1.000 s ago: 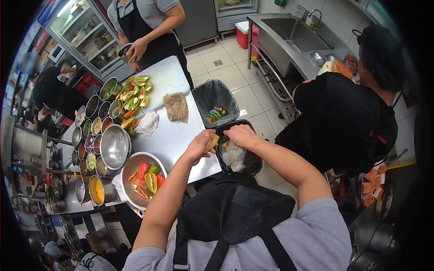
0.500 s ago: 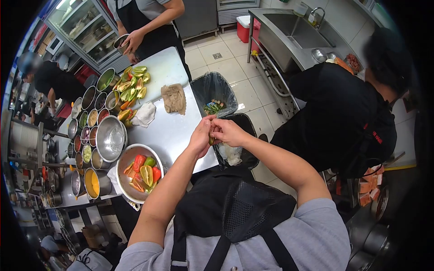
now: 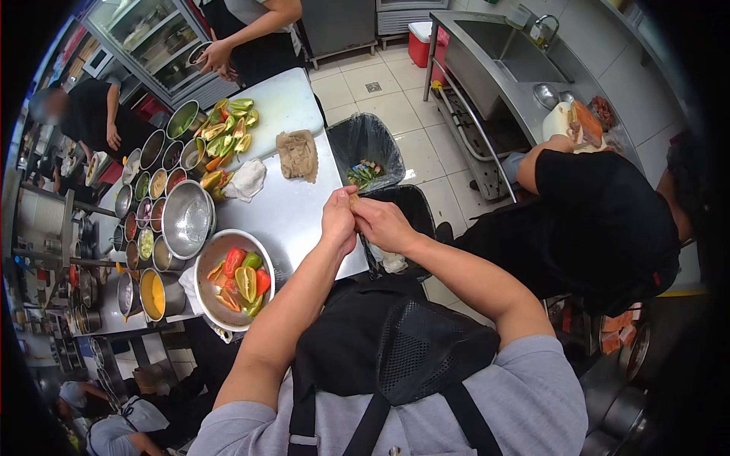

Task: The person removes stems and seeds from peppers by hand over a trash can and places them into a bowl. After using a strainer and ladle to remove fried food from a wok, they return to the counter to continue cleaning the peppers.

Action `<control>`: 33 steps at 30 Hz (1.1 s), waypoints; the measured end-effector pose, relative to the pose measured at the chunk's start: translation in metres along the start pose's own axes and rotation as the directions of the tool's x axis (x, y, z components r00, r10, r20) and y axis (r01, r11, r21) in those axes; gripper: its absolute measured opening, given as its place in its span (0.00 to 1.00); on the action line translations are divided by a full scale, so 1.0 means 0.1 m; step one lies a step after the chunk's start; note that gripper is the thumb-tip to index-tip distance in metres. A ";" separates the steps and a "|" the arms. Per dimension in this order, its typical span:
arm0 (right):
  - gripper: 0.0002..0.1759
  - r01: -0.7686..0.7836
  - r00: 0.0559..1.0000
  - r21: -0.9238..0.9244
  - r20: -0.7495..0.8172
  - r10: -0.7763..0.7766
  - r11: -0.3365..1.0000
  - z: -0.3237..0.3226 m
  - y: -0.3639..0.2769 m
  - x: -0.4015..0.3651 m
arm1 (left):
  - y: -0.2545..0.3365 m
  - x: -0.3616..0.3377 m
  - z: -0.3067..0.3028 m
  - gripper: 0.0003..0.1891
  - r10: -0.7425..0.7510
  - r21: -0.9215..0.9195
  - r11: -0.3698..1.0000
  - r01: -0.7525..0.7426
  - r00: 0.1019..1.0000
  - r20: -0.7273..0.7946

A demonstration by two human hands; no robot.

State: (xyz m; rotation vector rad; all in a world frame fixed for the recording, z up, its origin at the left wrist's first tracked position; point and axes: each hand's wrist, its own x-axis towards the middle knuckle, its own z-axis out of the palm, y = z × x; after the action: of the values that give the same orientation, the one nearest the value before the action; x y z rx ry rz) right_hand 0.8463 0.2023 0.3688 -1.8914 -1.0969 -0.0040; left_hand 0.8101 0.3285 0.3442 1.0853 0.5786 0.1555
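Observation:
My left hand (image 3: 338, 220) and my right hand (image 3: 384, 222) meet in front of me, near the table edge and above the bins. Both are closed around a small yellow-green piece of bell pepper (image 3: 353, 199), mostly hidden by the fingers. To the left, a metal bowl (image 3: 204, 275) holds red, green and orange pepper pieces (image 3: 245, 283). Halved green peppers (image 3: 228, 133) are heaped at the near corner of a white cutting board (image 3: 281, 110). A crumpled brown cloth (image 3: 296, 156) and a white cloth (image 3: 247, 179) lie on the steel table (image 3: 304, 213).
A lined bin (image 3: 380, 148) with scraps and a second black bin (image 3: 414, 209) stand beside the table. Metal containers (image 3: 152, 247) crowd the left. One co-worker (image 3: 593, 220) leans over the sink counter at right; another (image 3: 255, 38) stands beyond the board.
My hands have closed further round the pepper piece, and less of it shows. The co-worker at right has turned and leaned toward the counter, with a hand by orange-pink fish.

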 end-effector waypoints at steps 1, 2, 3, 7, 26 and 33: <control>0.06 -0.006 1.000 0.001 -0.004 0.006 1.000 0.01 0.02 -0.03 | -0.02 0.02 -0.01 0.18 -0.005 0.005 1.000 0.005 1.000 0.003; 0.06 0.042 0.999 -0.023 0.025 -0.042 0.999 0.03 0.04 -0.07 | -0.01 0.05 -0.03 0.18 0.025 -0.010 1.000 -0.025 1.000 -0.014; 0.06 0.091 0.994 -0.043 0.056 -0.089 0.995 0.05 0.04 -0.10 | -0.02 0.09 -0.08 0.18 0.055 -0.024 0.998 -0.055 0.998 -0.034; 0.04 0.060 0.991 -0.023 0.123 -0.057 0.998 -0.01 0.13 -0.34 | 0.32 0.28 -0.22 0.17 0.106 -0.032 0.993 -0.112 0.984 -0.147; 0.50 -0.276 0.804 0.931 0.360 0.474 -0.240 -0.15 0.58 -0.49 | -0.31 -0.20 0.35 0.25 0.380 0.528 -0.207 -0.824 0.429 0.819; 0.35 -0.561 0.731 0.774 0.295 0.616 0.295 -0.05 0.82 -0.55 | 0.10 -0.29 -0.19 0.28 0.451 0.603 0.048 -0.797 0.556 0.698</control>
State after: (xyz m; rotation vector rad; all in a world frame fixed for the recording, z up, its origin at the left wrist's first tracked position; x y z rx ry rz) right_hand 0.8717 0.1466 0.2911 -1.2397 -0.1412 0.7725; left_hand 0.7776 0.3364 0.3576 2.4255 -0.3365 0.4868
